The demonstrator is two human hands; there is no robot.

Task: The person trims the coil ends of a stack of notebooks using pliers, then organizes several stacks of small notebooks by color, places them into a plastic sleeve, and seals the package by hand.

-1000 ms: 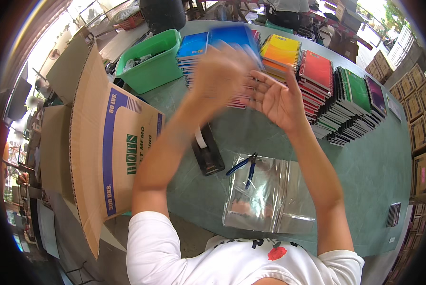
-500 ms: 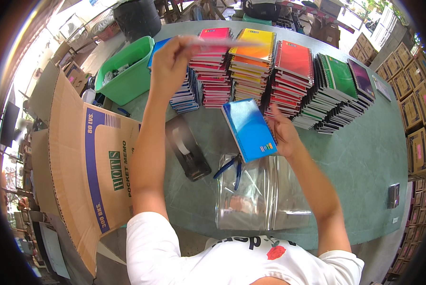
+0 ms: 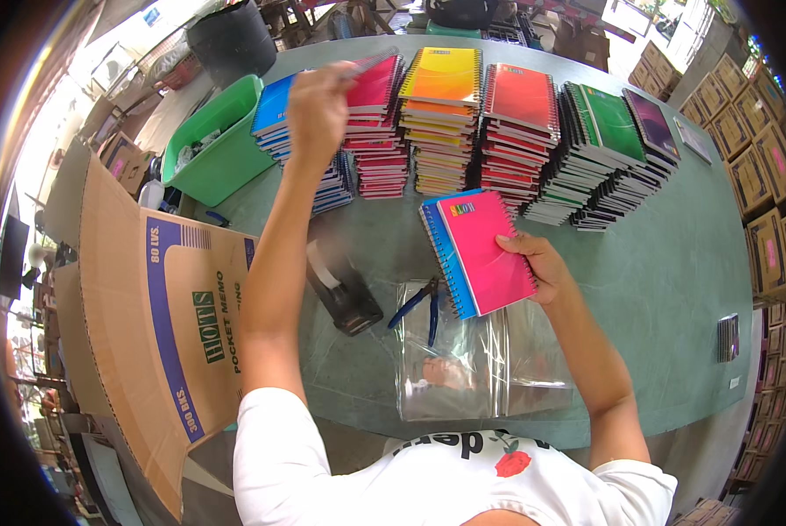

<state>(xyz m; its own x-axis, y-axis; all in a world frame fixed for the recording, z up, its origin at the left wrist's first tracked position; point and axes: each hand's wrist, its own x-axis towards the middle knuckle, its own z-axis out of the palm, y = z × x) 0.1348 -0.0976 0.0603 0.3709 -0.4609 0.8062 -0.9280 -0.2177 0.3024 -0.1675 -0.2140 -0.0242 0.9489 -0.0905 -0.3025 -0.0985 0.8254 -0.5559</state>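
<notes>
In my right hand (image 3: 538,267) is a pink spiral notebook (image 3: 489,245) lying over a blue spiral notebook (image 3: 446,254). The thumb presses on the pink cover and the fingers are hidden beneath. My left hand (image 3: 318,110), blurred, is at the top of the pink notebook stack (image 3: 380,167). Its closed fingers are at the far edge of a spiral notebook (image 3: 374,65), seen nearly edge-on. Below the held notebooks, blue-handled cutters (image 3: 419,309) rest on clear plastic sleeves (image 3: 450,386). Left of these lies a dark, blurred tool (image 3: 345,298) with a pale strip.
Stacks of blue (image 3: 330,193), yellow (image 3: 441,79), red (image 3: 520,96), green (image 3: 616,127) and purple notebooks (image 3: 651,127) line the table's far side. A green bin (image 3: 226,158) stands far left, with an open cardboard box (image 3: 191,316) nearer. A small dark stack (image 3: 728,337) sits right.
The pink notebook, formerly edge-on in my left hand, now lies on the blue one in my right hand. My left hand is back at the pink stack. The view has shifted slightly.
</notes>
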